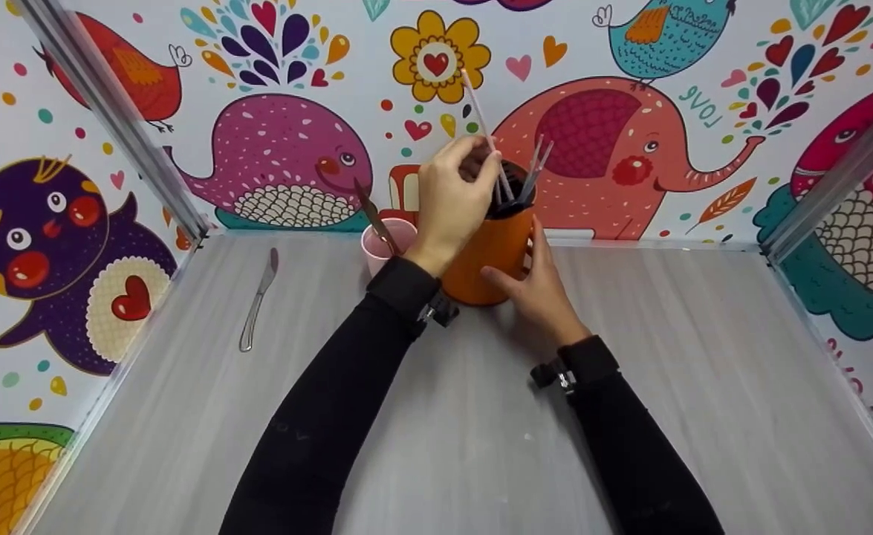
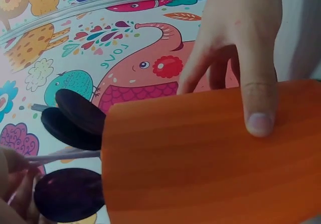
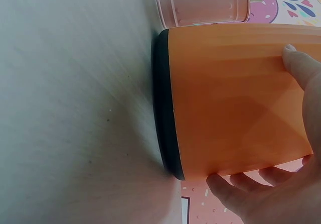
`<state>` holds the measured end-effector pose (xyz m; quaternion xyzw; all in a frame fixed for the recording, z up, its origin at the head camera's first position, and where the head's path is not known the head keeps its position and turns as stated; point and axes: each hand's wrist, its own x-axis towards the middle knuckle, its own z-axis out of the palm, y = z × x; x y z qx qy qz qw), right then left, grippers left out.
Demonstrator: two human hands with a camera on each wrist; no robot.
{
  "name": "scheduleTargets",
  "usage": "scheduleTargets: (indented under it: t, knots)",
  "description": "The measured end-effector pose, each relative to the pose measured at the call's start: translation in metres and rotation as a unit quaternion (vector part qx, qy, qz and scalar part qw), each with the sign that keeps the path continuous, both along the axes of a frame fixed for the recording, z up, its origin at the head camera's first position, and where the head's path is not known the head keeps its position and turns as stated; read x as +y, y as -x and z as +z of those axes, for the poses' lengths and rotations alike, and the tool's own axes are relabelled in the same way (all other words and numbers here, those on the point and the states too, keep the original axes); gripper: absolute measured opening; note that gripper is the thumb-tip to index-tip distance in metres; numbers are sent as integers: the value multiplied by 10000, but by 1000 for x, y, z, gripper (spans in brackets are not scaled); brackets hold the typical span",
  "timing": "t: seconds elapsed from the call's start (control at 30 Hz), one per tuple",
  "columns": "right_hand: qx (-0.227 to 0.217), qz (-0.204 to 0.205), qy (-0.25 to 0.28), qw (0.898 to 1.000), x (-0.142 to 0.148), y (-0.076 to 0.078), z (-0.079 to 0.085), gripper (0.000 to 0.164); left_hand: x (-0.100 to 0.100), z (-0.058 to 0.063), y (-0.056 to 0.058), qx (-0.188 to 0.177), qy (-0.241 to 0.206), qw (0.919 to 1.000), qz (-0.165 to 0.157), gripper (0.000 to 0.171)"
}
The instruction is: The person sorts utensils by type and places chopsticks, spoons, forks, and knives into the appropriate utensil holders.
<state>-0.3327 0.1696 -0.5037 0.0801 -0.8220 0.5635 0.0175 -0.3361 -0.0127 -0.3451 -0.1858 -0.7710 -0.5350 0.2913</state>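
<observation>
An orange container (image 1: 484, 256) with a black base stands upright on the table near the back wall. My left hand (image 1: 455, 195) pinches a thin pale pink straw (image 1: 477, 108) above its rim, and the straw's lower end is down inside. My right hand (image 1: 547, 293) grips the container's right side, thumb (image 2: 260, 118) on the front and fingers round the back. Dark oval spoon-like heads (image 2: 70, 196) stick out of the opening in the left wrist view. Two greyish straws (image 1: 538, 167) lean at the rim's right side.
A pink cup (image 1: 374, 256) stands just left of the container, with a knife (image 1: 371, 212) leaning up out of it. Another table knife (image 1: 261, 293) lies on the table (image 1: 183, 416) at the left. Patterned wall panels (image 1: 436, 156) close in the back and sides.
</observation>
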Motion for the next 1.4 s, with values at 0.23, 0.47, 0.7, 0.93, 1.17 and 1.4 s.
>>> scheduleTargets:
  t: [0.23,0.47,0.7,0.93,1.17,1.4]
  knots:
    - [7,66,61,10000,-1,0,1,130,2,-1,5,-310,317,9988,-186,22]
    - [61,98,109,9999,-1,0,1,129,2,-6,7,-699,336,9967,-253,32]
    - [134,164,185,9996,-1,3,0,126,-4,-6,4,-707,285,9963,-386,40]
    - [98,145,170,9997,0,3,0,125,-5,-3,-3,-824,419,9957,-56,29]
    - [67,58,42,10000,0,1,1,127,-14,1,-17,-621,485,9965,289,26]
    - [12,54,29,10000,0,1,1,130,-26,4,-43,-622,303,9976,-74,25]
